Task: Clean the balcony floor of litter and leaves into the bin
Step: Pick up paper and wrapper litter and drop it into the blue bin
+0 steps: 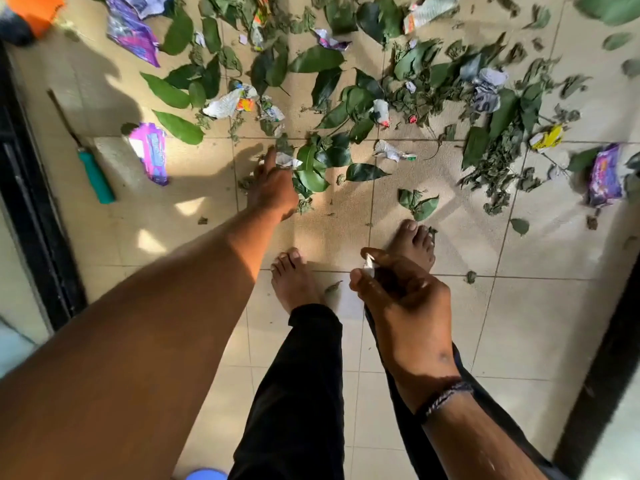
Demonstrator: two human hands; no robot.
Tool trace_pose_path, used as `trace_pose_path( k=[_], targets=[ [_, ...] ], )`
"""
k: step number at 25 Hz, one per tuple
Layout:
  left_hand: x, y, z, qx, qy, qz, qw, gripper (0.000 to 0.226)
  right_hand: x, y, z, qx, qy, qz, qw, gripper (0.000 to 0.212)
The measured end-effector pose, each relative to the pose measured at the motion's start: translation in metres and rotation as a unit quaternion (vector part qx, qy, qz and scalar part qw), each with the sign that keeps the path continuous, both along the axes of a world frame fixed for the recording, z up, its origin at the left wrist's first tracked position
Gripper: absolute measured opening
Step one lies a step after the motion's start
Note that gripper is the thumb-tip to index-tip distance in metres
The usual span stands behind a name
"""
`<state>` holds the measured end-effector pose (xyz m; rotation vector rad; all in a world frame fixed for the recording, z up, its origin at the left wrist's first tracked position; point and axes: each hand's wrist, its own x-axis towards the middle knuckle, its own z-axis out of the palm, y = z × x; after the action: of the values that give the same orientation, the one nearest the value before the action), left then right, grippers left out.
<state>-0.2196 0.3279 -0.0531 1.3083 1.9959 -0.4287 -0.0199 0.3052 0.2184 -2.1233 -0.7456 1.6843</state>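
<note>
Green leaves (313, 58), dry leaf crumbs (491, 174) and torn wrappers cover the far half of the tiled balcony floor (433, 317). My left hand (273, 187) reaches down to the near edge of the mess and pinches a crumpled white paper scrap (286, 161) beside a cluster of leaves (318, 164). My right hand (398, 299) hangs lower, above my right foot, with a small white paper scrap (369, 268) gripped between its curled fingers. A blue rounded rim (206, 474) shows at the bottom edge; whether it is the bin I cannot tell.
A teal-handled tool (95, 176) lies at the left next to a purple wrapper (152, 154). Another purple wrapper (604, 176) lies at the right. Dark door frames (38, 209) run along both sides. My bare feet (294, 282) stand on tiles with few scraps.
</note>
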Motion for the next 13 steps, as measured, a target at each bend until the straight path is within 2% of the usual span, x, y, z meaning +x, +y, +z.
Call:
trace_pose_path(
  k=[1,2,3,4,5,6,7,8,9,11,12,13],
  targets=[
    [-0.012,-0.006,-0.026,0.076,0.088,0.06,0.991,0.045,0.0,0.003,0.0,-0.001,0.004,0.01,1.0,0.026],
    [-0.013,-0.032,-0.035,0.085,0.094,0.094,0.987,0.047,0.0,0.005,0.0,-0.002,0.014,0.01,1.0,0.026],
    [-0.012,-0.07,-0.047,0.05,0.052,0.134,0.988,0.05,0.001,0.006,-0.001,-0.002,0.017,0.015,1.0,0.026],
    [-0.007,-0.107,-0.067,0.083,0.064,0.178,0.979,0.052,0.0,0.008,0.0,-0.004,0.016,0.012,1.0,0.025],
    [0.004,-0.131,-0.074,0.094,0.031,0.22,0.97,0.053,0.0,0.009,0.0,-0.006,0.012,0.011,1.0,0.025],
    [0.021,-0.153,-0.064,0.135,0.065,0.186,0.971,0.052,-0.001,0.01,0.0,-0.007,0.019,0.009,1.0,0.024],
    [0.019,-0.141,-0.059,0.13,0.096,0.128,0.978,0.05,0.0,0.012,0.0,-0.008,0.014,0.009,1.0,0.024],
    [0.013,-0.132,-0.062,0.135,0.092,0.118,0.979,0.046,0.0,0.013,-0.003,-0.012,-0.001,0.007,1.0,0.024],
    [0.001,-0.107,-0.058,0.136,0.098,0.131,0.977,0.039,0.002,0.014,-0.005,-0.019,-0.01,0.004,1.0,0.023],
    [-0.022,0.004,0.0,0.12,0.074,0.166,0.976,0.024,0.003,0.02,-0.003,-0.029,-0.007,-0.005,1.0,0.021],
    [-0.008,0.05,0.033,0.097,0.028,0.198,0.975,0.016,0.003,0.029,0.002,-0.033,0.001,-0.033,0.999,0.02],
    [0.017,0.055,0.071,0.074,-0.034,0.191,0.978,0.014,0.006,0.034,0.004,-0.033,0.01,-0.064,0.997,0.018]
  ],
)
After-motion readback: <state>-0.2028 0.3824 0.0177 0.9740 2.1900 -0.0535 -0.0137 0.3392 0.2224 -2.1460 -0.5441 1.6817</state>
